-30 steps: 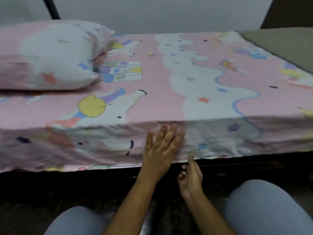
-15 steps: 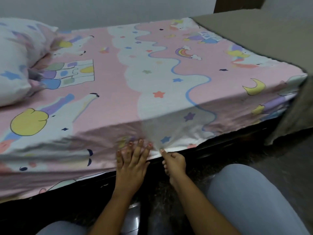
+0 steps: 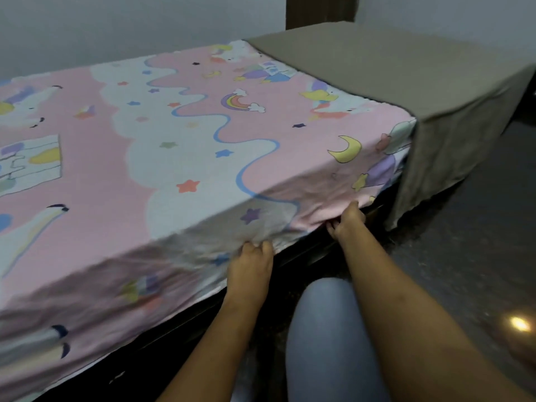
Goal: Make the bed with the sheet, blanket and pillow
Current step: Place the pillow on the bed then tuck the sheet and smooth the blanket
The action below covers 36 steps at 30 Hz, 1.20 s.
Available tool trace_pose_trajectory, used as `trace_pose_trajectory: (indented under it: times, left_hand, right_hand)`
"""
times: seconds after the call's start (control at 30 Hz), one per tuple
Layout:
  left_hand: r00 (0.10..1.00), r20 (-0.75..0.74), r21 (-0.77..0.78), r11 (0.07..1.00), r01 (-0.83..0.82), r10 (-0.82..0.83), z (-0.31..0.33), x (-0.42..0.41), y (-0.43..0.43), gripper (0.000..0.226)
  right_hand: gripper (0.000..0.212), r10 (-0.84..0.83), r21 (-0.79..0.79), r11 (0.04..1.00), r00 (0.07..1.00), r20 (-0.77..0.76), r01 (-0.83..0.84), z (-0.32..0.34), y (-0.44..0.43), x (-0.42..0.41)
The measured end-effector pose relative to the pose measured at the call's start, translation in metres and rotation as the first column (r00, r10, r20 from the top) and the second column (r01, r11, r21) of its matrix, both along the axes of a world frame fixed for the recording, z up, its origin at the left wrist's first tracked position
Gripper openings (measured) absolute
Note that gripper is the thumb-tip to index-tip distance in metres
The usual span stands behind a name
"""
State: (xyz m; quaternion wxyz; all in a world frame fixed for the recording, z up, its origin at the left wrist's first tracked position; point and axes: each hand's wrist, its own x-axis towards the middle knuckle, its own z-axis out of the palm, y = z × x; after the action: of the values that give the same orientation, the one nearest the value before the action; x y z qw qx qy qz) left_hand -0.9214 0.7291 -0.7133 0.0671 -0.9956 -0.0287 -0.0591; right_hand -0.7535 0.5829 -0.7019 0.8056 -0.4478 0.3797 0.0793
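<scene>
A: Both hands are down at the near side of the bed, right on the lower edge of the sheet (image 3: 203, 146).

B: Yes. The left hand (image 3: 251, 264) has its fingers curled over the hem where the cloth hangs down the mattress side. The fingertips vanish into the fabric, so that's a firm grip on the sheet.

A: And the right hand (image 3: 346, 220)?

B: It's further along toward the foot end, knuckles up, fingers bent tight and bunching the pink hem just above the dark bed frame (image 3: 304, 256). The cloth puckers around both grips.

A: Where does the sheet lie overall?

B: It's spread flat over the top of the mattress, with stars, moon and rainbow facing up, and draped down the near side. It looks more creased toward the left.

A: The blanket (image 3: 391, 74)?

B: Grey-brown, lying across the foot end and overlapping the sheet there. One side hangs over the corner toward the floor (image 3: 478, 256). It's near the right hand and well apart from the left.

A: And in the foreground?

B: There's a knee (image 3: 327, 329) in pale blue cloth between the two forearms. A small bright glint of light (image 3: 519, 324) shows on the dark floor at the right. Behind the bed is a plain grey wall (image 3: 116, 27).
</scene>
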Motion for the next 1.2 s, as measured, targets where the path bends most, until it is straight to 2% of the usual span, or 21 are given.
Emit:
trace_pose_trajectory:
  times: [0.07, 0.13, 0.2, 0.27, 0.37, 0.43, 0.5, 0.57, 0.67, 0.77, 0.83, 0.93, 1.1, 1.17, 1.2]
  left_hand:
    - [1.0, -0.018, 0.008, 1.0, -0.025, 0.025, -0.002, 0.016, -0.006, 0.06]
    - [0.993, -0.105, 0.041, 0.998, -0.05, 0.054, 0.007, 0.024, -0.009, 0.056]
    - [0.973, -0.217, 0.065, 0.995, -0.072, 0.085, 0.013, 0.032, -0.008, 0.037]
    - [0.969, -0.227, 0.104, 0.992, -0.075, 0.097, 0.012, 0.04, -0.008, 0.021]
    - [0.953, -0.262, 0.134, 0.984, -0.118, 0.15, 0.011, 0.047, -0.015, 0.02]
    - [0.947, -0.274, 0.132, 0.982, -0.133, 0.166, 0.01, 0.052, -0.018, 0.025]
    - [0.949, -0.27, 0.146, 0.981, -0.127, 0.164, 0.007, 0.054, -0.019, 0.026]
    - [0.949, -0.269, 0.15, 0.981, -0.127, 0.164, 0.005, 0.055, -0.02, 0.027]
    - [0.953, -0.261, 0.162, 0.98, -0.112, 0.152, 0.002, 0.055, -0.021, 0.028]
    - [0.954, -0.269, 0.185, 0.979, -0.084, 0.132, 0.003, 0.055, -0.02, 0.029]
    - [0.955, -0.274, 0.195, 0.979, -0.062, 0.116, 0.002, 0.054, -0.018, 0.029]
    - [0.956, -0.283, 0.201, 0.979, -0.023, 0.081, 0.0, 0.052, -0.017, 0.028]
    - [0.944, -0.326, 0.229, 0.973, 0.035, 0.043, 0.004, 0.052, -0.017, 0.027]
    - [0.937, -0.349, 0.222, 0.974, 0.054, 0.028, 0.007, 0.051, -0.017, 0.027]
    - [0.932, -0.361, 0.223, 0.973, 0.062, 0.023, 0.008, 0.05, -0.017, 0.026]
  right_hand:
    - [0.056, -0.05, -0.068, 0.996, 0.999, 0.011, 0.05, -0.011, -0.002, 0.014]
    - [0.055, -0.07, -0.164, 0.984, 0.997, 0.01, 0.071, -0.017, -0.004, 0.024]
    - [0.056, -0.115, -0.227, 0.967, 0.993, 0.011, 0.114, -0.02, -0.008, 0.035]
    - [0.06, -0.155, -0.243, 0.957, 0.988, 0.028, 0.157, -0.017, -0.015, 0.046]
    - [0.065, -0.162, -0.228, 0.96, 0.986, 0.029, 0.164, -0.011, -0.032, 0.071]
    - [0.055, -0.155, -0.261, 0.952, 0.987, 0.047, 0.162, -0.009, -0.042, 0.082]
    - [0.046, -0.133, -0.359, 0.923, 0.99, 0.044, 0.14, -0.013, -0.048, 0.087]
    - [0.041, -0.064, -0.53, 0.845, 0.997, 0.034, 0.072, -0.022, -0.052, 0.087]
    - [0.036, 0.076, -0.792, 0.606, 0.997, -0.035, -0.074, -0.029, -0.053, 0.08]
    - [0.034, 0.169, -0.913, 0.359, 0.975, -0.141, -0.194, -0.027, -0.056, 0.077]
    - [0.033, 0.213, -0.927, 0.269, 0.955, -0.206, -0.26, -0.028, -0.06, 0.074]
    - [0.035, 0.249, -0.928, 0.206, 0.934, -0.257, -0.311, -0.028, -0.067, 0.073]
    - [0.039, 0.296, -0.934, 0.162, 0.918, -0.263, -0.32, -0.025, -0.074, 0.069]
    - [0.044, 0.295, -0.933, 0.194, 0.925, -0.24, -0.304, -0.021, -0.071, 0.059]
    - [0.043, 0.275, -0.929, 0.253, 0.941, -0.198, -0.269, -0.02, -0.067, 0.055]
